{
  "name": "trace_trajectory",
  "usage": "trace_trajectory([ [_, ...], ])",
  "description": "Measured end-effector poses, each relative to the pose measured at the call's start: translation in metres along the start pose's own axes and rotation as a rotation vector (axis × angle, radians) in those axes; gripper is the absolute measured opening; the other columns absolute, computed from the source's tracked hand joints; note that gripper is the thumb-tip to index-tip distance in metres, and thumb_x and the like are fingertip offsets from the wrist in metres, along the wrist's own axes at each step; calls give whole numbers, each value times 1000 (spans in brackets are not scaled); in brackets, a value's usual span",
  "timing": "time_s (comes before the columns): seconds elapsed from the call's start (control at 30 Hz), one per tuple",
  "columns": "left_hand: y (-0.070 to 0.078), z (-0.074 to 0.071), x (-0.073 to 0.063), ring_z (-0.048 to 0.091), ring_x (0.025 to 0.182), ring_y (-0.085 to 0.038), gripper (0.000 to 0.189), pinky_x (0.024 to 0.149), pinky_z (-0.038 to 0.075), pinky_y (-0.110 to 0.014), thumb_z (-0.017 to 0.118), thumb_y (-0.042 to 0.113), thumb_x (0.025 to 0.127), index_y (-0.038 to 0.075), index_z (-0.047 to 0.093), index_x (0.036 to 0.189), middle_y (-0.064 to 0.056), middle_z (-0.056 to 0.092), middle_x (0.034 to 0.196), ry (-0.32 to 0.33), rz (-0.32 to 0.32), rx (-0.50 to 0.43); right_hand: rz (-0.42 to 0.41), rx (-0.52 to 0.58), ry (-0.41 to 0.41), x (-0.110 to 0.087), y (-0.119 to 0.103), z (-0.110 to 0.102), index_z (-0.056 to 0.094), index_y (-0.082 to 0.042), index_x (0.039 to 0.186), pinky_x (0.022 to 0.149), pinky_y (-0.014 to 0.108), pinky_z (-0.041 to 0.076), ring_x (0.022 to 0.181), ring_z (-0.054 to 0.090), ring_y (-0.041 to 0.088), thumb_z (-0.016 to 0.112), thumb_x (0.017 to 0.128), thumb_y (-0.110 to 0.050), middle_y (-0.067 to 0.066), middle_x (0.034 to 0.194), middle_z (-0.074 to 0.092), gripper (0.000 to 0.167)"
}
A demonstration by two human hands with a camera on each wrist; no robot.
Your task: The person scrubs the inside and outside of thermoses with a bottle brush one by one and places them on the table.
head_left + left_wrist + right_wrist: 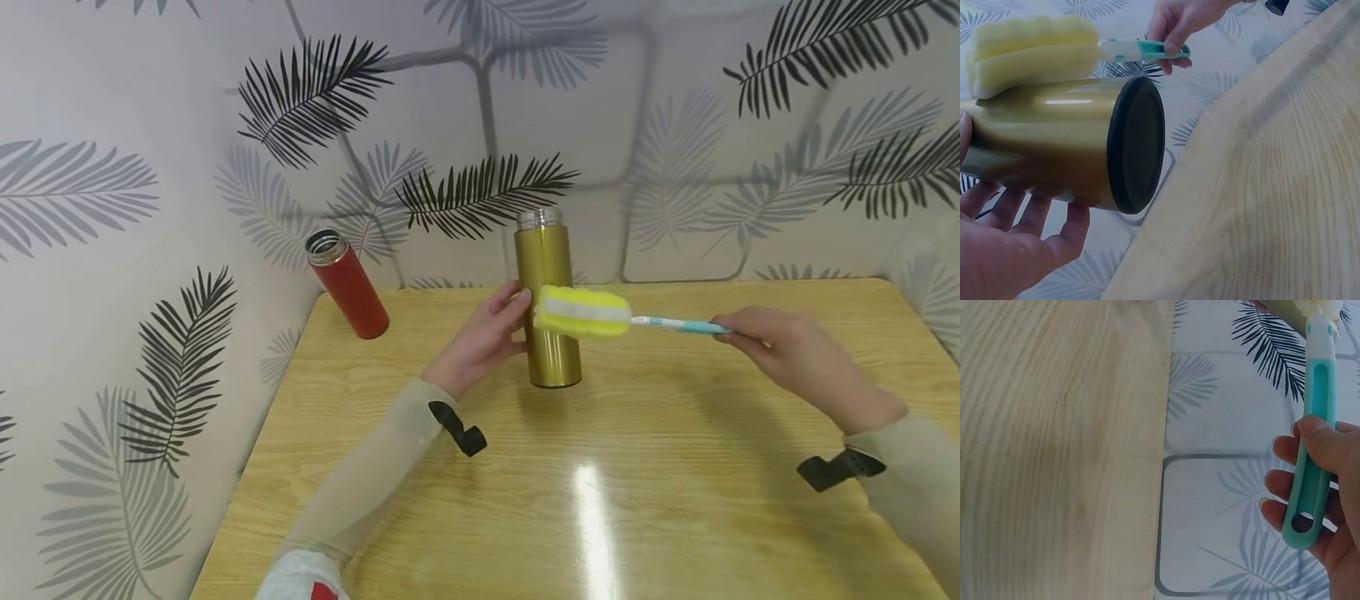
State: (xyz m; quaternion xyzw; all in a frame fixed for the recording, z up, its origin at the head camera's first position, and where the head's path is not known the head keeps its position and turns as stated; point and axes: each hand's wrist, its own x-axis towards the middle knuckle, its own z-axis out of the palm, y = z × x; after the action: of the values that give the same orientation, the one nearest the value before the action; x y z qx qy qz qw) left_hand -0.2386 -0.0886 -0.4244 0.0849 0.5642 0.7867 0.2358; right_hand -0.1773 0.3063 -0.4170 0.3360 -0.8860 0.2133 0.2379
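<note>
My left hand (491, 333) grips a gold thermos bottle (551, 358) from its left side, fingers and thumb curled round the body. In the left wrist view the bottle's dark base (1138, 147) is lifted above the table. The bottle's mouth is uncapped, with a clear rim at the top. My right hand (795, 350) pinches the teal and white handle (1313, 450) of a bottle brush between thumb and fingers. Its yellow and white sponge head (585, 311) lies across the front of the gold bottle, overlapping its side in the head view.
A red thermos bottle (351, 287), open at the top, stands at the back left of the wooden table (465, 517). Behind the table rises a wall (690, 242) with leaf-patterned paper. Both wrists wear black straps.
</note>
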Motion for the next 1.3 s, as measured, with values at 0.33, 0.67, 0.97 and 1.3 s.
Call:
trace_trajectory([
  [0.33, 8, -2, 3, 39, 150, -35, 52, 116, 34, -66, 45, 28, 113, 13, 34, 162, -16, 43, 159, 16, 45, -58, -16, -22, -62, -10, 0, 5, 79, -5, 109, 82, 19, 54, 90, 73, 26, 81, 87, -5, 4, 102, 78, 22],
  [0.67, 7, 5, 2, 57, 120, -25, 33, 96, 49, -50, 40, 26, 114, 21, 43, 147, -9, 58, 130, 2, 19, -89, -33, -27, 14, -9, 2, 1, 78, -2, 109, 75, 26, 53, 85, 69, 26, 34, 103, -55, 7, 97, 76, 69],
  [0.97, -9, 7, -1, 57, 116, -20, 65, 98, 49, -43, 56, 44, 106, 13, 32, 158, -3, 56, 129, -162, 7, -98, 51, -44, 91, 5, 8, -12, 78, -2, 112, 86, 15, 44, 88, 67, 28, 43, 100, -52, 12, 100, 78, 62],
  [1.3, -15, 15, -4, 60, 118, -21, 122, 110, 46, -45, 88, 62, 64, 10, 30, 158, -12, 55, 137, -223, -3, 34, 96, -76, 139, 20, 4, -27, 78, 0, 114, 82, 15, 44, 83, 62, 12, 65, 102, -23, 13, 95, 77, 29],
])
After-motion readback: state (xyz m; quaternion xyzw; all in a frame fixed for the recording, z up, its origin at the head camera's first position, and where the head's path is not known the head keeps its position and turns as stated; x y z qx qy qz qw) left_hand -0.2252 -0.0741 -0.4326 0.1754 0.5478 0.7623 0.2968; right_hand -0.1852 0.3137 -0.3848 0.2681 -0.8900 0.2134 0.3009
